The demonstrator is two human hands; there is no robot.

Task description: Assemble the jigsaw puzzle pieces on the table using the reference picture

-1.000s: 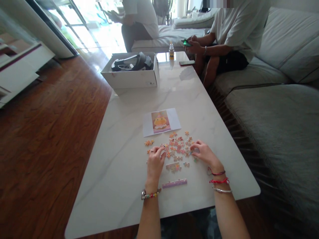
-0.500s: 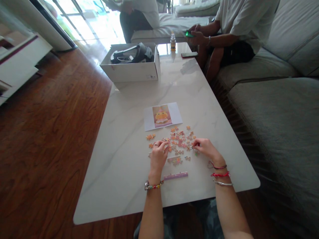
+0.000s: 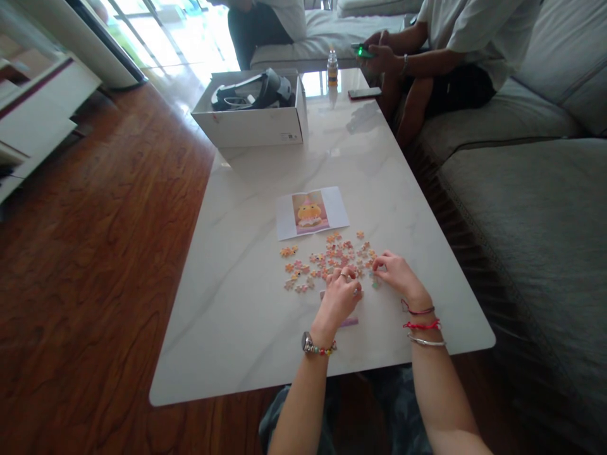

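Note:
Loose puzzle pieces (image 3: 337,251), mostly orange, pink and cream, lie spread over the white table. My left hand (image 3: 340,294) is above their near edge, its fingers bent together; whatever lies between the fingertips is hidden. It partly covers a joined strip of purple puzzle pieces (image 3: 349,322). At the right side of the spread, my right hand (image 3: 397,273) pinches a small puzzle piece between thumb and forefinger. Beyond the pieces, a creased paper sheet (image 3: 337,205) shows a printed picture of a yellow figure in a pink hat.
A white open box (image 3: 256,129) holding a dark headset (image 3: 265,91) stands on the table's far left. A bottle (image 3: 332,71) and a phone (image 3: 364,93) are at the far end. Two people sit on the grey sofa (image 3: 526,189); one holds a lit device.
My left hand has moved right, from the left part of the pieces to in front of their middle. Pieces it had covered now show. My right hand stays at the right side.

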